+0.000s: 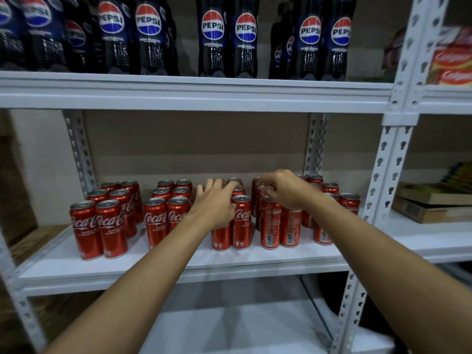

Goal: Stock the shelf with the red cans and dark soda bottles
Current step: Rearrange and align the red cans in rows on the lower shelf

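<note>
Setting: white metal shelving (194, 98) with slotted uprights fills my view, a plain brown back wall behind it.
Upper shelf: dark soda bottles (245, 37) with Pepsi labels stand upright in clusters from far left to right, with gaps between the clusters.
Middle shelf: red cans (109, 226) marked Coca-Cola stand upright in blocks two wide, running from the near edge back toward the wall; I count a left block, a centre-left block, and more blocks under and right of my hands.
Left hand: my left hand (214, 203) reaches in over the centre block, fingers (208, 186) spread and mostly straight, lying across the can tops; the palm rests against the upper side of a near can (241, 221). I see no curl round any can.
Right hand: my right hand (286, 190) is over the block just to the right, knuckles up, fingers bent downward onto the tops of the cans there (270, 221). The frame is blurred, and I cannot tell whether they pinch a can or only touch it.
Right bay: a neighbouring shelf unit holds flat cardboard boxes (431, 203) at middle height and red-and-orange packets (452, 65) higher up.
Lower shelf: a white board (229, 325) shows below the cans' level.
</note>
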